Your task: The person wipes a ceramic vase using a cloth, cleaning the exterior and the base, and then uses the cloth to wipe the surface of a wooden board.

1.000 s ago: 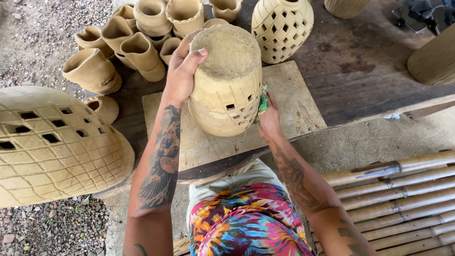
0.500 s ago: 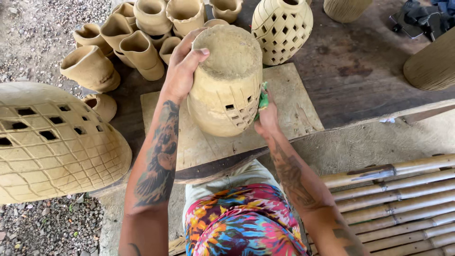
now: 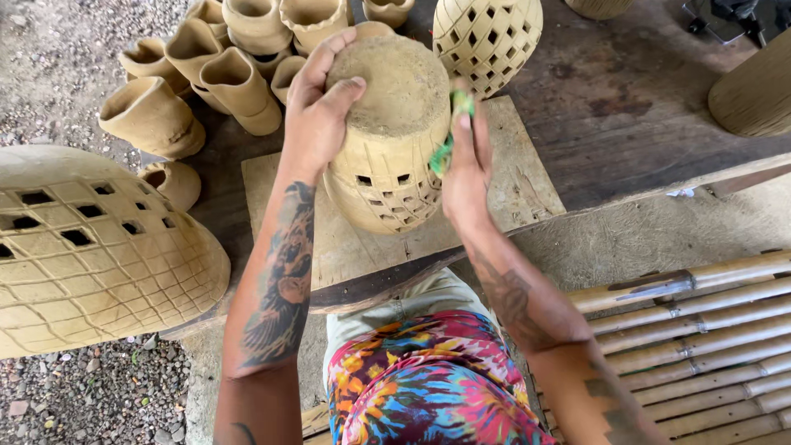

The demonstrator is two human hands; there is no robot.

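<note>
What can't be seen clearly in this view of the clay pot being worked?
- Green tool: mostly hidden by the right hand; its kind is unclear.
- Pierced clay pot: its far side faces away; the left hand covers part.
- Large lattice piece: cut off by the left edge.

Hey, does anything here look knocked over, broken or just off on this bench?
Nothing looks broken. The small clay pots at the back left lie tumbled on their sides in a loose heap. The left hand steadies the cut-out clay vessel tilted on the wooden board, while the right hand presses a green tool to its side.
</note>
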